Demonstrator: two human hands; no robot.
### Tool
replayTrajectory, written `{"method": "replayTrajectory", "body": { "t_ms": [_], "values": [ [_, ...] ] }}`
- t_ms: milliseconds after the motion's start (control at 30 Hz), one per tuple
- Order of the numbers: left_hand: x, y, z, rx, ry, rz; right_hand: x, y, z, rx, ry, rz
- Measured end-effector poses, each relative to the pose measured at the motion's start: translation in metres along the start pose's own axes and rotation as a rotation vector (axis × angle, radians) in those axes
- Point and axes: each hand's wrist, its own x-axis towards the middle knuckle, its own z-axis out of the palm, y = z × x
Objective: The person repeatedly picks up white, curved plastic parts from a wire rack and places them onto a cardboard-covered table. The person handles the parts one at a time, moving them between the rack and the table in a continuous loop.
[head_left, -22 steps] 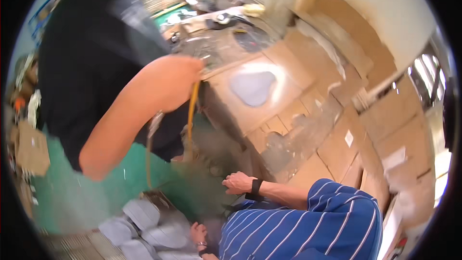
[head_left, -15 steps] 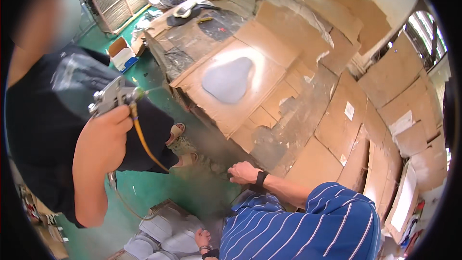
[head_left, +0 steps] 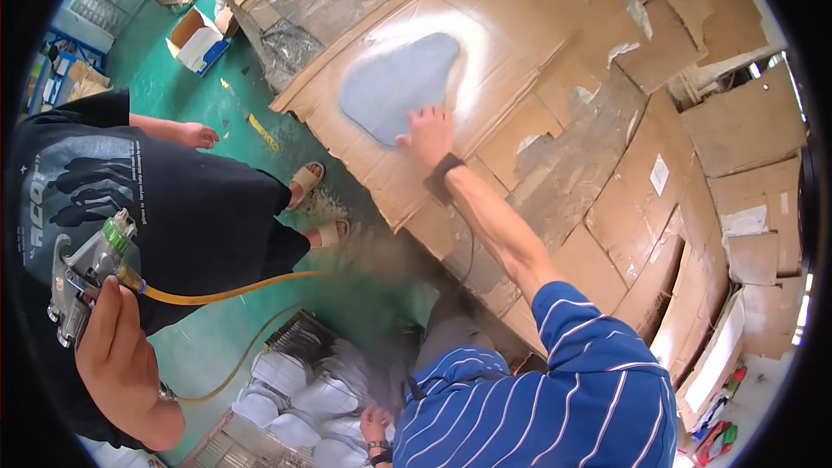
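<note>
Seemingly sprayed, not yet lifted: grey pad (head_left: 394,82) on worktop (head_left: 503,143) | right hand (head_left: 426,133) at edge, fingers (head_left: 431,114) parted | left hand (head_left: 375,425) by pale pads (head_left: 325,397), cannot tell grip

We see a bright room, with white light poking through gaps at the right edge. The flat grey piece (head_left: 394,91) looks clear to us. A smoky smudge blurs the green floor (head_left: 156,52) low in the middle. Cardboard sheets (head_left: 754,134) bend near the round black rim.
</note>
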Motion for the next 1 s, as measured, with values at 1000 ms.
{"method": "replayTrajectory", "body": {
  "t_ms": [1000],
  "values": [
    [-0.091, 0.169, 0.078, -0.905, -0.814, 0.311, -0.254, -0.228, -0.287, 0.093, -0.517, -0.885]
  ]
}}
